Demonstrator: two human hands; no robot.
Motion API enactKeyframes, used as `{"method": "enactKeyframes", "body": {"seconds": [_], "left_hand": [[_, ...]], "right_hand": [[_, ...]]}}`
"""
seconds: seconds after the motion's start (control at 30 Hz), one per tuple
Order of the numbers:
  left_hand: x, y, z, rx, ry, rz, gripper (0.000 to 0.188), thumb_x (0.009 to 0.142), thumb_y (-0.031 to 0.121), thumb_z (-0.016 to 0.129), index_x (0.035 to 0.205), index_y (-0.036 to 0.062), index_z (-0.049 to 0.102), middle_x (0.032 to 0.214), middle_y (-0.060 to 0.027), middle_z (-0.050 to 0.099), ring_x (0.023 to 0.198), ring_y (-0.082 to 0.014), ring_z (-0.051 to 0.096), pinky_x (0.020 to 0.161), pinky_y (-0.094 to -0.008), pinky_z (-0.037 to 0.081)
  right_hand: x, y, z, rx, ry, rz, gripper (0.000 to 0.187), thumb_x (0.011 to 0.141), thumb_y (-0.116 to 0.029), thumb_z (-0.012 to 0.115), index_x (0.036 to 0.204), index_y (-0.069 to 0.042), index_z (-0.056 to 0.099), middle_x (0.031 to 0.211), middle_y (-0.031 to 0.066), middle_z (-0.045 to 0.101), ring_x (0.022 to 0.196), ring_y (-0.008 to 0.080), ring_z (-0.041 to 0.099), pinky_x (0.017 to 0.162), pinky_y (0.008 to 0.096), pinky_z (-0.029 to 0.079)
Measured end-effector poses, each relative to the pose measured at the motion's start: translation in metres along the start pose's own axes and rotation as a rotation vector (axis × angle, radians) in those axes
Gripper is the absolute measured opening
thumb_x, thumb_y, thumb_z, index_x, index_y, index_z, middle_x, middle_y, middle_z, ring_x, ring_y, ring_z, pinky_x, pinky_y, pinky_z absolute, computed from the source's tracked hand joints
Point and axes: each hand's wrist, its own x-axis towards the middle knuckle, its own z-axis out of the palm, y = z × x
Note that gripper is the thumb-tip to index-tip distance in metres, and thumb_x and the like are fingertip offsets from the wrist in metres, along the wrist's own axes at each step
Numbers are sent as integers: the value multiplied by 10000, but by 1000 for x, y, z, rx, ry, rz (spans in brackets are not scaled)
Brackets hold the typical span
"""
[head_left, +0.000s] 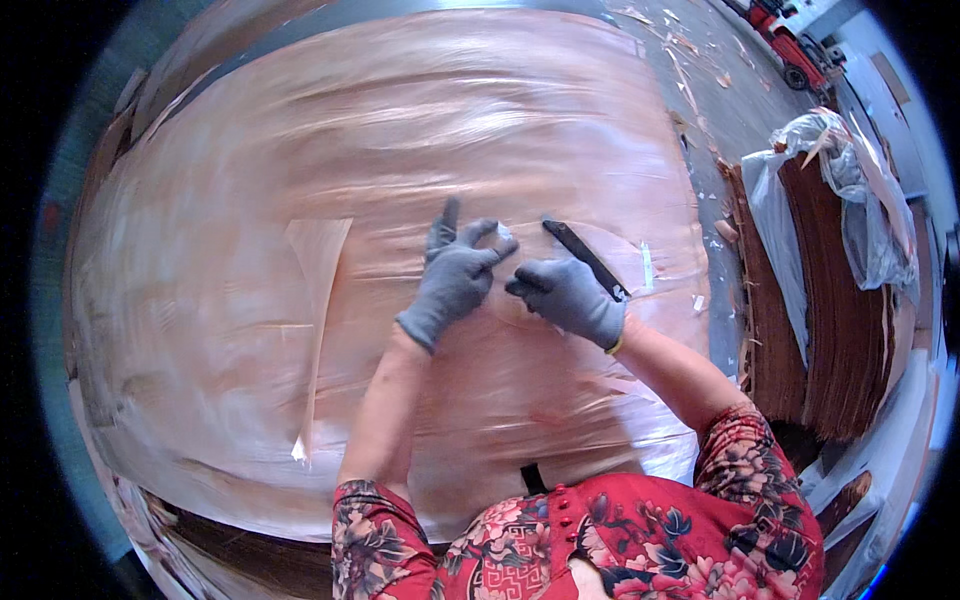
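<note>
Both my hands wear grey gloves over a large sheet of thin pinkish-tan wood veneer (230, 300) with a rippled surface. Between the thumb and a finger of my left hand (455, 280) is a small white scrap (503, 232), perhaps tape; another finger points away from me. Just to the right, my right hand (570, 295) has its fingers curled, pointing left. A black knife-like tool (583, 255) with a metallic end lies slantwise along that hand's far side, apparently held in it. A rounded veneer piece (610, 240) lies beneath the tool.
A narrow veneer strip (322, 310) lies left of my hands. White tape bits (647, 265) stick to the sheet at right. Beyond its right edge stands a brown veneer stack (835, 300) under clear plastic (870, 220). Scraps litter the floor (700, 100); a red vehicle (795, 55) stands far right.
</note>
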Motion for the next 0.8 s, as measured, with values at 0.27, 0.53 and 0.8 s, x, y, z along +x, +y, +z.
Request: {"method": "enactKeyframes", "body": {"seconds": [0.27, 0.53, 0.8], "left_hand": [[-76, 6, -28, -208, 512, -416, 739, 783, 11, 529, 1452, 30, 215, 1363, -259, 416, 1319, -333, 354, 1053, -359, 266], [-92, 12, -12, -281, 542, -474, 762, 792, 19, 530, 1448, -20, 145, 1420, -319, 263, 1404, -350, 131, 1071, -423, 230], [-82, 16, -25, -66, 456, -383, 834, 790, 21, 538, 1454, -21, 35, 1381, -214, 422, 1427, -298, -14, 1126, -408, 69]], "right_hand": [[45, 2, -9, 154, -216, -1, 148, 866, -226, 593, 845, -102, 671, 645, 58, 640, 569, 175, 635, 563, 311, 494], [100, -19, 20, 26, -403, -7, 269, 828, -327, 650, 792, -60, 656, 643, 115, 623, 558, 213, 629, 540, 336, 478], [119, -37, 29, -481, -485, 16, 433, 761, -508, 633, 770, -78, 681, 744, 144, 652, 755, 343, 637, 663, 436, 482]]}}
